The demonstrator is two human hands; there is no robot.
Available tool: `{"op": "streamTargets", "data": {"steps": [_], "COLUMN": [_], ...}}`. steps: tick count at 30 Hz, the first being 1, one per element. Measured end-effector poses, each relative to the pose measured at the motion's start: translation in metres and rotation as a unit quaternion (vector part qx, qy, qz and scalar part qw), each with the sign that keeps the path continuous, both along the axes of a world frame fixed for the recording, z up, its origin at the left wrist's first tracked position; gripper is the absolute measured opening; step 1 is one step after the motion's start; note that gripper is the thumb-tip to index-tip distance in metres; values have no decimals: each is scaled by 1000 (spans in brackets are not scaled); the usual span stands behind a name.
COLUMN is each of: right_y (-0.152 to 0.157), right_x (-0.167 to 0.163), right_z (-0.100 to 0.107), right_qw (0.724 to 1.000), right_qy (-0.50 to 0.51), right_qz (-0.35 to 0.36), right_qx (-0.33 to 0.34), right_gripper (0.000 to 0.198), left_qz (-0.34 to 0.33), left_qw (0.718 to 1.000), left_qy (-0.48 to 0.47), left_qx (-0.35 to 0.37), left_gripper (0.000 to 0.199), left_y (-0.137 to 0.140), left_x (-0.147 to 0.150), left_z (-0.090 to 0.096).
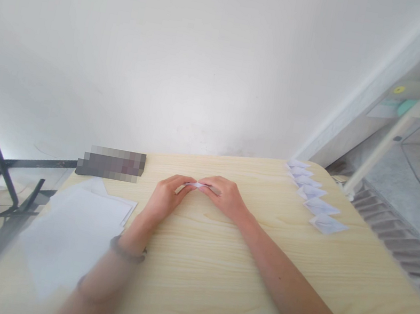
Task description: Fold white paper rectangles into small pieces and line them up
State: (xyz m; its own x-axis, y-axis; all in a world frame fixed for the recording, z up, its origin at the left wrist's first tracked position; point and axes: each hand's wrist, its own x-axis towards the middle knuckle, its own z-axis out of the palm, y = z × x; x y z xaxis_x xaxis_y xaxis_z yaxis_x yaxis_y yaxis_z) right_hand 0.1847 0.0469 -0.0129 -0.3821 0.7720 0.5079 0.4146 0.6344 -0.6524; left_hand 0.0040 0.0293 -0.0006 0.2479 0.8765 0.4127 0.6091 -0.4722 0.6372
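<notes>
The bare left hand point(166, 194) and bare right hand point(226, 196) have slender fingers point(182, 180). A thick, dark, rounded bracelet point(127, 252) circles the left wrist, with a small protruding bit at one side. Farther up the bare left forearm point(106, 282) sits a thinner dark band point(81, 286), blurred. One tiny speck point(279, 278) marks the slim, bare right forearm point(292, 288).

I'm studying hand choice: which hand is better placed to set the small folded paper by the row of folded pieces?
Probably the right hand: it holds one end of the folded paper and is nearer the row of folded pieces. The left hand sits farther away.
</notes>
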Motion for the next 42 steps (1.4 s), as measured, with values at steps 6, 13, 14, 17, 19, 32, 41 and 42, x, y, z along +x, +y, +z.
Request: {"op": "streamTargets", "data": {"steps": [6, 13, 14, 17, 19, 32, 41, 42], "right_y": [2, 4, 4, 4, 4, 4, 2, 2], "right_x": [0, -1, -1, -1, 0, -2, 0, -1], "right_z": [-1, -3, -3, -4, -4, -3, -2, -2], "right_qw": [999, 998, 998, 997, 997, 994, 994, 993], "right_qy": [-24, -52, -53, -58, -62, -77, -76, -77], "right_qz": [-3, -11, -12, -15, -17, -18, -22, -19], "right_qx": [22, 44, 44, 47, 51, 79, 81, 81], "right_gripper": [22, 22, 22, 21, 21, 20, 20, 20], "left_qz": [4, 5, 4, 2, 0, -8, -18, -19], "left_qw": [1000, 1000, 1000, 1000, 1000, 1000, 1000, 1000], "left_qy": [0, 2, 1, 3, 6, 15, 15, 16], "left_qx": [-9, -14, -17, -21, -20, -13, 0, 2], "left_gripper": [20, 19, 19, 19, 19, 16, 21, 21], "left_y": [0, 0, 0, 0, 1, 0, 0, 0], "left_x": [0, 2, 2, 2, 2, 3, 2, 2], "left_z": [0, 1, 1, 1, 1, 1, 1, 1]}}
